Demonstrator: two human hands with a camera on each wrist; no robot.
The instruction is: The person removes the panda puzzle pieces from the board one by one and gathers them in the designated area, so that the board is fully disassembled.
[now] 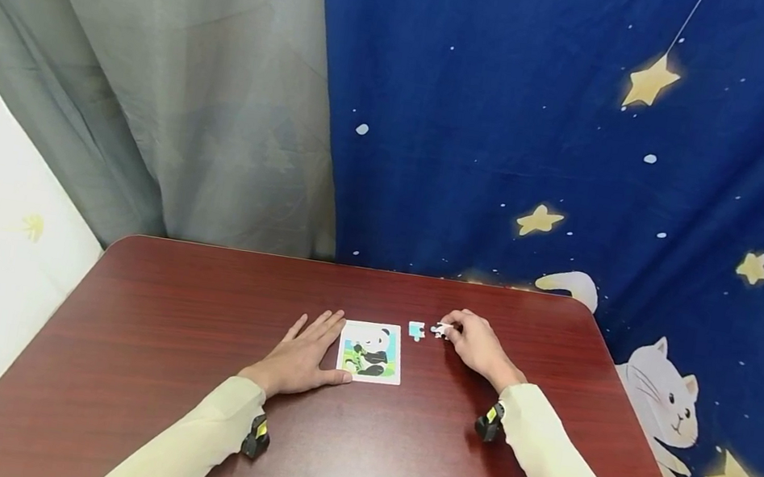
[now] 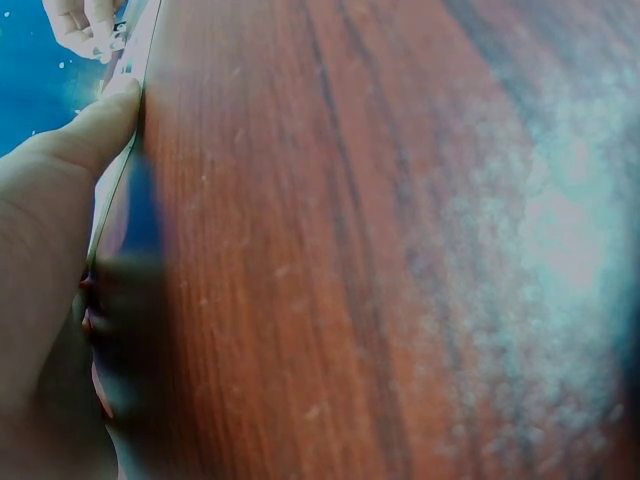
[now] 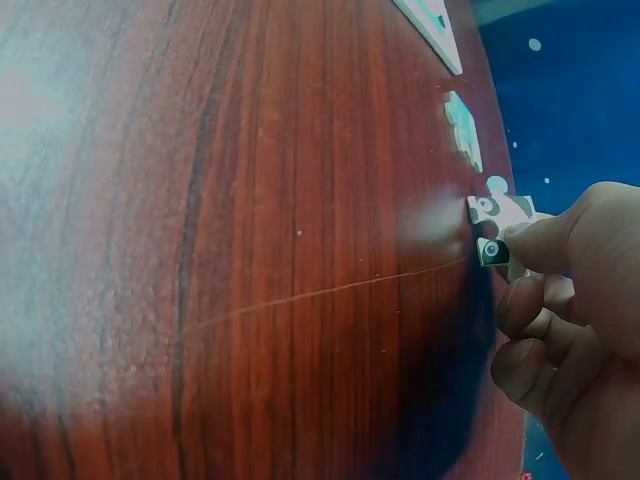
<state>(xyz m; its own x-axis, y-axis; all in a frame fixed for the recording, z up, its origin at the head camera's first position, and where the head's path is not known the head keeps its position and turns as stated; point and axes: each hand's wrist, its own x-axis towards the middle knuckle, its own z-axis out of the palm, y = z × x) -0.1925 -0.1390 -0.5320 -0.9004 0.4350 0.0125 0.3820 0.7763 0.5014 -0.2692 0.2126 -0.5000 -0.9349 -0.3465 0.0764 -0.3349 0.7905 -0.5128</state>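
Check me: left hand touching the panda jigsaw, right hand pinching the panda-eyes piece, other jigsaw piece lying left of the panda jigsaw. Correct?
Not quite: the other jigsaw piece lies right of the panda jigsaw, between it and the right hand, as the head view shows. The rest stands.

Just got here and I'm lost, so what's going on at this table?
A person's right hand pinches a white jigsaw piece with dark eye patches. Their left hand rests at the left side of a square, white-bordered panda puzzle. A blue and white jigsaw piece lies on the glossy reddish table between puzzle and right hand.
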